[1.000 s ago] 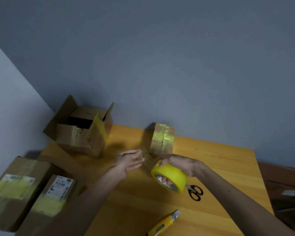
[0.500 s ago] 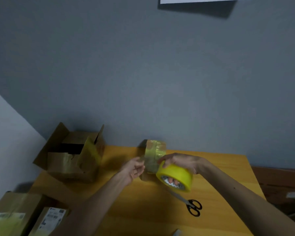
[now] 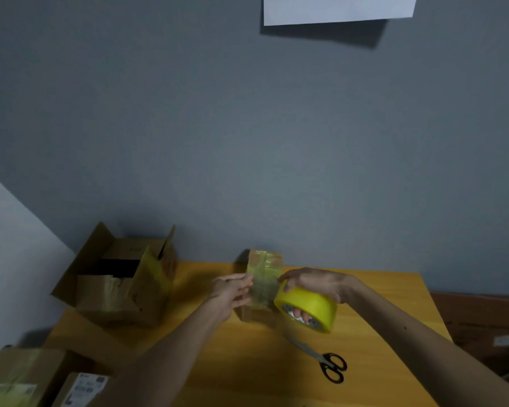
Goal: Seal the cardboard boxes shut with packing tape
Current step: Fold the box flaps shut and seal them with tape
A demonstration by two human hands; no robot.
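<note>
The right hand (image 3: 312,284) grips the yellow tape roll (image 3: 306,308), fingers hooked through its core, and has moved up against the small box (image 3: 265,259) just beyond its fingertips. The left hand (image 3: 232,292) presses near-straight fingers on the strip (image 3: 263,289) stretched across the box's front, so a fresh band seems started. Blur hides the tape's free end; left of those fingers, the open box (image 3: 121,289) shows only a dark inside.
</note>
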